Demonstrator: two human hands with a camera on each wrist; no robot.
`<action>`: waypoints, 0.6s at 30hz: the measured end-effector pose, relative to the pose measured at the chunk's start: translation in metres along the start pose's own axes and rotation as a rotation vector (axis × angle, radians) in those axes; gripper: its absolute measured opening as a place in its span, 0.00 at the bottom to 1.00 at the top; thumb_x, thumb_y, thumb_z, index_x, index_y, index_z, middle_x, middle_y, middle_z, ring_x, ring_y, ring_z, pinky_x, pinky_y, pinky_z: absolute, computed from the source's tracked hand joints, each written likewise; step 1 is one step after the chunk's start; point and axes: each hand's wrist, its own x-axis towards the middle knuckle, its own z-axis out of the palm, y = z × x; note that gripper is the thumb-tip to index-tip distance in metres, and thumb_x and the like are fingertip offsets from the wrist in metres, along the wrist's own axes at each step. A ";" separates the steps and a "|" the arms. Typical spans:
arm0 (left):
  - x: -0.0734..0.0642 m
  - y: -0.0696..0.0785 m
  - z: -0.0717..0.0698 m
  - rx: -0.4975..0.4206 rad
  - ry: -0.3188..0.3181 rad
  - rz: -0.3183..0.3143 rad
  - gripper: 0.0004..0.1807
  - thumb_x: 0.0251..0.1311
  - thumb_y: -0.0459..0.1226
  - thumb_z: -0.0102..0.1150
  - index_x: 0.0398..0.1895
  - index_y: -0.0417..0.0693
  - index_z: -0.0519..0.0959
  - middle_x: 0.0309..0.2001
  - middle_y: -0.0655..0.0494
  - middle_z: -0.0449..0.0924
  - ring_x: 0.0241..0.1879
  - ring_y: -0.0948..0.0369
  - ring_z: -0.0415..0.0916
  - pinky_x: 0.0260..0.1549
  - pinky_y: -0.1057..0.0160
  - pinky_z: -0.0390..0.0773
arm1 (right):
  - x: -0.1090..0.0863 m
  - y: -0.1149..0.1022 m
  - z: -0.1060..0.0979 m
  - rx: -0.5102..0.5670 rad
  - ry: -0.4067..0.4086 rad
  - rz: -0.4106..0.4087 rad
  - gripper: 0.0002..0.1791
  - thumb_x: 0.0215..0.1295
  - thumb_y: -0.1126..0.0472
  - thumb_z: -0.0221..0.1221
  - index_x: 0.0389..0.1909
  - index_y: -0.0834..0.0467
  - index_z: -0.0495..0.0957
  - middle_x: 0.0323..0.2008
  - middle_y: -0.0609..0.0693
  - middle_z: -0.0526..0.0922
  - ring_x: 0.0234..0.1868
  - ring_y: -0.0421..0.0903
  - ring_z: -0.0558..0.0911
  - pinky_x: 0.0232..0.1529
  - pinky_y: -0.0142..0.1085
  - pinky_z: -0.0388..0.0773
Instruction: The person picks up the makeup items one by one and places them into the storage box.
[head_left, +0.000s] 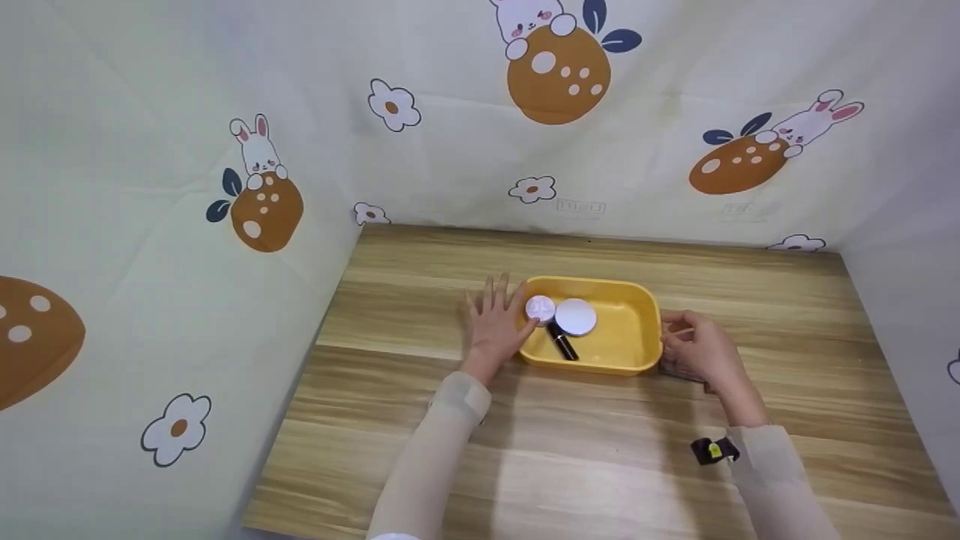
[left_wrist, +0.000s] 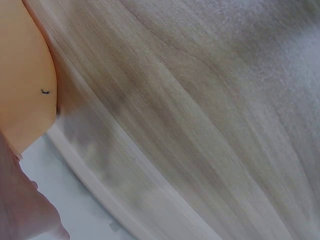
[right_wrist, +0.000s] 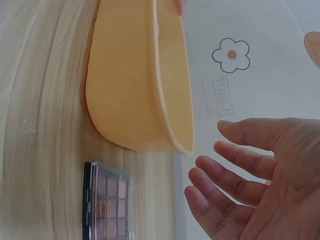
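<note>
- Head view: the yellow tub [head_left: 619,330] is set on the wooden table [head_left: 570,457] between the two hands, its long axis laid from left to right.
- Inside the tub, a small round jar [head_left: 540,308], a white disc [head_left: 576,317] and a black tube [head_left: 566,346] are grouped toward the left end; the tube is laid slantwise below the other two.
- The left hand [head_left: 495,330] is placed at the tub's left end with its fingers straight and spread; its thumb is reached over the rim, but whether the jar is touched cannot be told. Nothing is seen to be gripped by it.
- The right hand [head_left: 701,349] is held at the opposite end. In the right wrist view its fingers [right_wrist: 232,187] are parted and only slightly bent, with a gap left before the tub wall; nothing is held.
- The makeup palette [right_wrist: 107,206] is laid flat on the table just beside the tub's right end, apart from it, and is partly hidden by the right hand in the head view.
- From the right fingers, the palette is found below, toward the tabletop, so the right hand is judged much the nearer one; the tub is placed between the palette and the left hand. The palette's long axis cannot be settled, since it is cut off at the frame's edge.
</note>
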 end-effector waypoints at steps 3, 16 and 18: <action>0.000 0.000 0.001 -0.008 0.003 0.001 0.40 0.68 0.66 0.40 0.80 0.69 0.48 0.82 0.52 0.41 0.81 0.46 0.41 0.73 0.30 0.42 | -0.002 0.005 0.000 0.002 0.014 -0.008 0.22 0.69 0.61 0.59 0.60 0.68 0.75 0.51 0.69 0.82 0.52 0.66 0.83 0.52 0.56 0.81; 0.001 -0.001 0.004 -0.050 0.019 0.002 0.39 0.68 0.65 0.42 0.80 0.70 0.49 0.82 0.53 0.43 0.81 0.47 0.41 0.73 0.30 0.42 | -0.005 0.030 0.007 -0.006 0.031 0.022 0.22 0.69 0.57 0.61 0.56 0.67 0.77 0.50 0.67 0.84 0.52 0.65 0.84 0.55 0.58 0.78; 0.000 -0.001 0.004 -0.049 0.020 0.004 0.39 0.68 0.65 0.42 0.80 0.70 0.49 0.82 0.52 0.44 0.81 0.46 0.41 0.72 0.30 0.42 | -0.005 0.034 0.009 -0.015 0.026 0.027 0.22 0.69 0.56 0.61 0.55 0.68 0.77 0.49 0.68 0.84 0.52 0.65 0.84 0.55 0.57 0.78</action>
